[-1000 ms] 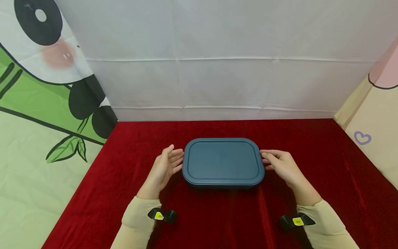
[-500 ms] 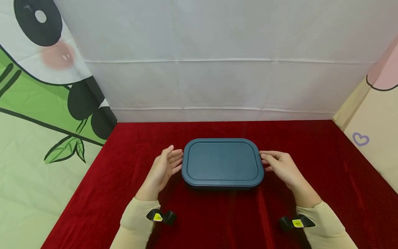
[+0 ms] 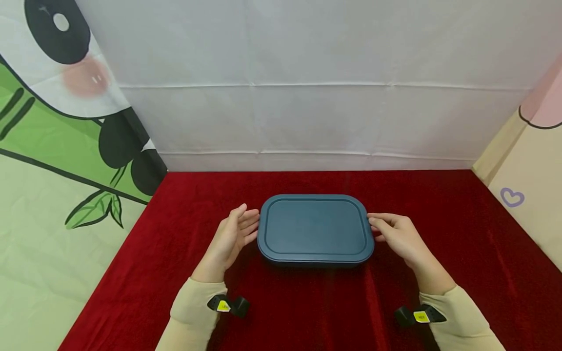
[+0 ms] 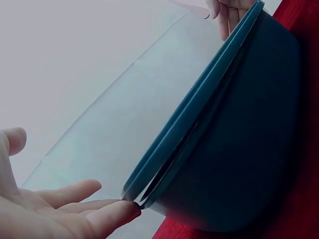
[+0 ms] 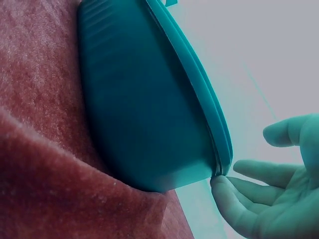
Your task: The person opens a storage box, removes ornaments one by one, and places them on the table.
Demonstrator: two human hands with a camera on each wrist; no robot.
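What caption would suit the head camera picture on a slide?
Two hands, left hand and right hand, touch the ends of a lidded blue container on a red cloth.

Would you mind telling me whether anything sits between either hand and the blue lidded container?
Nothing visible does. The left hand and right hand flank the blue container on the red cloth, fingertips already touching the lid's rim at each end.

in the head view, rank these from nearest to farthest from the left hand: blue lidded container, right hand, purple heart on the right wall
1. Blue rectangular lidded plastic container: touching the left hand, at its fingertips.
2. Right hand: across the container, at its opposite end.
3. Purple heart: far right, on the beige wall.
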